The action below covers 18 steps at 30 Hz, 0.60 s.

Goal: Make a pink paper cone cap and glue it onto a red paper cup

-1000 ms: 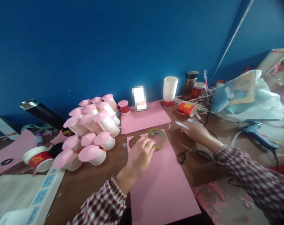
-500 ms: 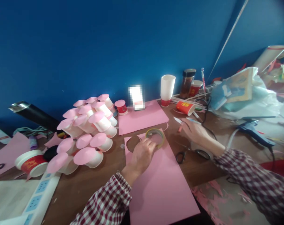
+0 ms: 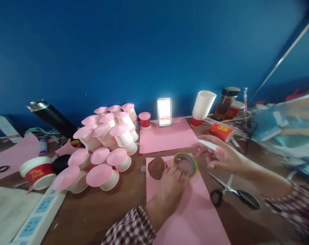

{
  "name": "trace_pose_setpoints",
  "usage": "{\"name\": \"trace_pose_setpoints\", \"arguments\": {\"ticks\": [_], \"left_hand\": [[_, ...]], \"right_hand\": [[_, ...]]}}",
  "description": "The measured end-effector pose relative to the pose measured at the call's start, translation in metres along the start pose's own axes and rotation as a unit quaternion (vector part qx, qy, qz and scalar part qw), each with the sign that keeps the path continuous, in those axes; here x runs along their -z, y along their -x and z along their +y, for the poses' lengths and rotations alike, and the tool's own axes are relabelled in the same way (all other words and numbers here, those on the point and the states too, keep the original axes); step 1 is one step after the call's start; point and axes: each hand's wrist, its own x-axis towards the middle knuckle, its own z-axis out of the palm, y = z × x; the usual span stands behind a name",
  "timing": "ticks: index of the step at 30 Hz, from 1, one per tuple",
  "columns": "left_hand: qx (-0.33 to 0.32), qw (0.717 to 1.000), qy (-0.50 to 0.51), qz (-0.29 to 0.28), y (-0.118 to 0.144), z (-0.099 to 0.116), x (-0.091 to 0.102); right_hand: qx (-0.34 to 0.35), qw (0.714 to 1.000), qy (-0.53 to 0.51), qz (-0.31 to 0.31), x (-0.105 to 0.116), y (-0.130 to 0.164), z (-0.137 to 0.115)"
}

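Observation:
My left hand [image 3: 173, 185] rests on a sheet of pink paper [image 3: 192, 211], its fingers closed on the near edge of a yellow-green tape roll [image 3: 196, 167] lying flat there. Left of the roll, a round hole in the sheet shows the brown table. In my right hand [image 3: 224, 154], raised above the table right of the roll, is a slim white pen [image 3: 207, 144] with a reddish end. Its narrow tip points left. Below that hand lie open scissors [image 3: 228, 189] with black handles.
Several paper cups with pink paper tops [image 3: 99, 175] stand at the left. A power strip [image 3: 39, 212] lies front left. Behind are pink paper [image 3: 167, 140], stacked white cups [image 3: 204, 103], a red cup [image 3: 221, 132] on its side and a dark bottle [image 3: 227, 102]. A plastic bag [image 3: 284, 126] is at right.
My right hand has lifted from the table with the white pen in it. My left hand stays at the tape roll. The view has shifted, uncovering more of the scissors.

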Motion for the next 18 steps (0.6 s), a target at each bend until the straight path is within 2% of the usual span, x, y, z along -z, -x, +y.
{"name": "trace_pose_setpoints", "arguments": {"ticks": [4, 7, 11, 14, 18], "left_hand": [[-0.022, 0.999, -0.012, 0.037, 0.001, -0.002, -0.008], [-0.028, 0.998, -0.002, 0.063, 0.003, -0.003, -0.008], [-0.038, 0.993, 0.022, 0.108, 0.005, -0.003, -0.009], [-0.034, 0.988, 0.042, 0.147, 0.003, -0.004, -0.011], [-0.001, 0.979, 0.074, 0.188, -0.003, -0.002, -0.016]], "right_hand": [[-0.039, 0.990, 0.123, 0.060, -0.015, -0.038, -0.004], [-0.044, 0.978, 0.203, 0.035, -0.028, -0.064, -0.001], [-0.001, 0.959, 0.282, 0.002, -0.042, -0.089, 0.007], [0.017, 0.961, 0.276, 0.008, -0.049, -0.098, 0.015], [-0.015, 0.976, 0.218, 0.026, -0.054, -0.100, 0.033]]}}
